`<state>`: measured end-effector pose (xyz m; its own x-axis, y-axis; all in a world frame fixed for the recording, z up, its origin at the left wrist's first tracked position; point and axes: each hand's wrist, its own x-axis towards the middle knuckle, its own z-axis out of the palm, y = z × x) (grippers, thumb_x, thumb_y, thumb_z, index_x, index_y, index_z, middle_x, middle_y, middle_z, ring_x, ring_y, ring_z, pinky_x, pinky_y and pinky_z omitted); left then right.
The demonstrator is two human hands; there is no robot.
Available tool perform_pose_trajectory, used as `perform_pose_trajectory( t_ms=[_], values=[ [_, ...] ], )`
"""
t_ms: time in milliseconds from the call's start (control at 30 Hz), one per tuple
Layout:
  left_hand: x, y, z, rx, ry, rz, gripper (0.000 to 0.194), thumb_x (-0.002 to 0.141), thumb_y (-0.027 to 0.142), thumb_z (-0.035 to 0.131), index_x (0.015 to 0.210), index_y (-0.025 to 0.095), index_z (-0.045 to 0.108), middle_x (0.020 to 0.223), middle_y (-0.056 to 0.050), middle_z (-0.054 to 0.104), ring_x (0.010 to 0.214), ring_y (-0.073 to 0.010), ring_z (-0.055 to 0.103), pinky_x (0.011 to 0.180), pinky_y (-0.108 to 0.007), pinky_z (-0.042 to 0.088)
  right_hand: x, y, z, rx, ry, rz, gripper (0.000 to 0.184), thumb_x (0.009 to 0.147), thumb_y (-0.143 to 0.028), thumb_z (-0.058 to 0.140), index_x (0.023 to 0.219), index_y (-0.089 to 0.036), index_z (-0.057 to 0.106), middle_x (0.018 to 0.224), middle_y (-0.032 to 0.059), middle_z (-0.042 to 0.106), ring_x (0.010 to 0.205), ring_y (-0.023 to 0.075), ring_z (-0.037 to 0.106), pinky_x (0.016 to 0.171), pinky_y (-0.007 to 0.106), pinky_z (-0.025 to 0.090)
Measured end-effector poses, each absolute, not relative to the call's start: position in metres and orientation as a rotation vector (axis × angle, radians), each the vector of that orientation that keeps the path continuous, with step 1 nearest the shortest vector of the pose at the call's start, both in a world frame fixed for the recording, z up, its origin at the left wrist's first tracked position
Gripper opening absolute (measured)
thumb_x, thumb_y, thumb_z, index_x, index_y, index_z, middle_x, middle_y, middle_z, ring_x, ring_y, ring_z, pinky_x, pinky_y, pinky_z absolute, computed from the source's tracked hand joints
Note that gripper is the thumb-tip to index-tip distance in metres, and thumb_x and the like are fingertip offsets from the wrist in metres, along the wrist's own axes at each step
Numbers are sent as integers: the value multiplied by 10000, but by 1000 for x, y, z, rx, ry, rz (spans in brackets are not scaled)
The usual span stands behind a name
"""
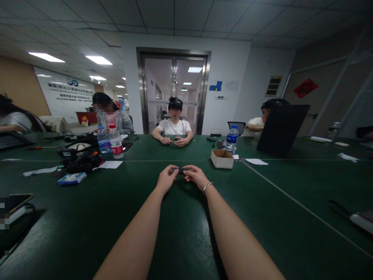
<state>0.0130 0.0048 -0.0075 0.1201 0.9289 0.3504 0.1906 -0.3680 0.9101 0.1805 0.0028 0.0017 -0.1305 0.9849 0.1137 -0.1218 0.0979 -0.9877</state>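
A small dark object (pixel 181 171) spans the gap between my two hands, just above the green table (pixel 180 225). Its kind is too small to make out. My left hand (pixel 167 179) pinches one end between thumb and fingers. At the other end, my right hand (pixel 197 177) grips it the same way, with a silver bracelet (pixel 207 188) round the wrist. Both forearms reach forward from the bottom of the view. Right of my hands stands an open cardboard box (pixel 222 161), apart from them; its contents are not visible.
Two bottles (pixel 115 144) stand to the left near black gear (pixel 80 161) and a blue-white packet (pixel 71 178). Another water bottle (pixel 232 140) is behind the box. Across the table sits a person (pixel 174 126); a large black panel (pixel 282 130) rises at right.
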Motion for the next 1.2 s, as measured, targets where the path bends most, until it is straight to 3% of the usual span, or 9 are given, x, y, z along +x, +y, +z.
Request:
perform_pose_trajectory(
  t_ms=[133, 233, 400, 533, 733, 1067, 1200],
  values=[
    [13, 7, -9, 1681, 1183, 1269, 364, 752, 504, 510, 748, 147, 580, 635, -29, 594, 579, -136, 552, 589, -242, 432, 181, 1, 3, -953, -1290, 1276, 257, 641, -171, 696, 886, -139, 625, 575, -14, 585, 469, 72, 545, 441, 154, 455],
    [13, 7, -8, 1688, 1232, 1227, 423, 767, 551, 458, 726, 148, 581, 626, -34, 602, 570, -142, 556, 593, -250, 425, 181, 0, 4, -937, -1291, 1274, 253, 642, -173, 695, 884, -142, 627, 592, -14, 587, 477, 73, 550, 447, 157, 458],
    [14, 3, -4, 1656, 1101, 1273, 324, 770, 396, 521, 1021, 198, 575, 925, -49, 621, 701, -136, 583, 646, -247, 454, 181, 1, 3, -967, -1247, 1268, 221, 664, -150, 672, 879, -142, 624, 556, -14, 577, 457, 75, 544, 438, 159, 457],
    [12, 1, -3, 1756, 1046, 1294, 286, 718, 288, 593, 991, 206, 603, 985, -55, 606, 783, -148, 578, 723, -265, 462, 181, 2, 3, -980, -1240, 1268, 209, 670, -133, 663, 874, -136, 618, 537, -15, 572, 448, 76, 541, 433, 157, 452],
    [13, 5, -6, 1672, 1091, 1285, 270, 750, 356, 544, 946, 176, 593, 780, -40, 597, 664, -135, 563, 610, -241, 451, 181, 0, 5, -969, -1290, 1279, 262, 642, -150, 680, 895, -144, 614, 601, -11, 594, 481, 71, 548, 460, 158, 459],
    [12, 12, -12, 1637, 1157, 1289, 346, 760, 482, 497, 802, 151, 588, 612, -8, 561, 538, -108, 508, 522, -210, 388, 181, 1, 3, -918, -1339, 1293, 350, 566, -171, 721, 895, -148, 605, 657, -13, 604, 507, 69, 543, 473, 167, 446],
    [13, 10, -9, 1597, 1107, 1276, 319, 746, 426, 530, 885, 147, 596, 628, -19, 588, 558, -113, 530, 537, -211, 399, 182, 2, 2, -914, -1300, 1297, 351, 556, -173, 724, 885, -151, 603, 647, -14, 598, 500, 74, 544, 470, 176, 446]
  ],
)
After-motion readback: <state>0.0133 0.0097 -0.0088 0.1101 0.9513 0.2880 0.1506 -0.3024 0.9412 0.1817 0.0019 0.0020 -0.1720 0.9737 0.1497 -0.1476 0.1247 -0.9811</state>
